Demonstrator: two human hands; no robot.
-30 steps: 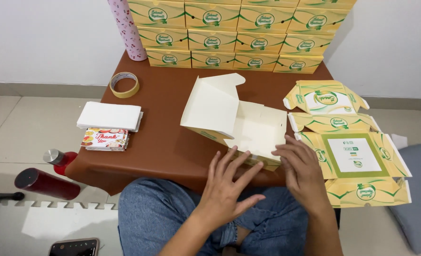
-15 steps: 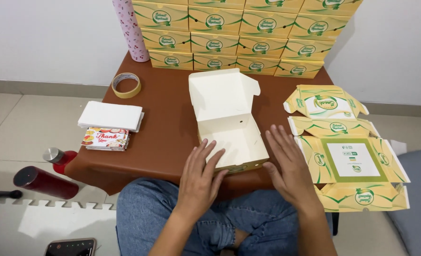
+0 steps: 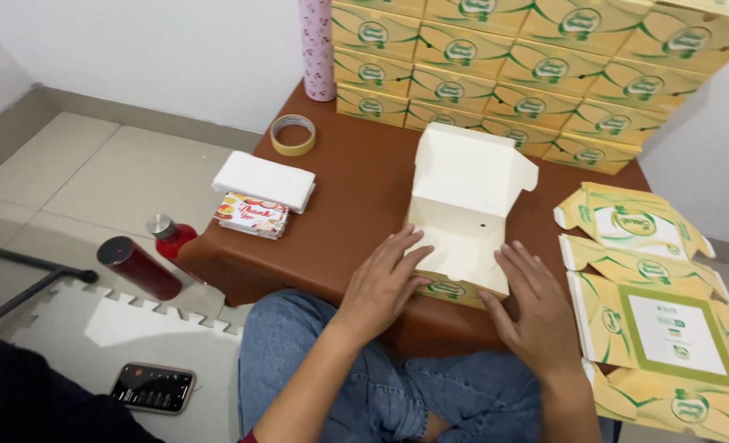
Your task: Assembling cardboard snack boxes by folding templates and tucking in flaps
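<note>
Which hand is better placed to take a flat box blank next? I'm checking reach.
Probably the right hand: it lies beside the flat blanks, while the left hand rests across the open box.

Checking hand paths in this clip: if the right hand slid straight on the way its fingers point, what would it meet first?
The right hand points up and slightly left along the open box. It would likely meet the box's raised lid first, though depth is hard to judge.

The open cardboard box [image 3: 465,215] is lying on the brown table, near its front edge. Its white inside is facing up, and the lid is standing open at the back. The yellow and green printed front wall is showing at the near side.
</note>
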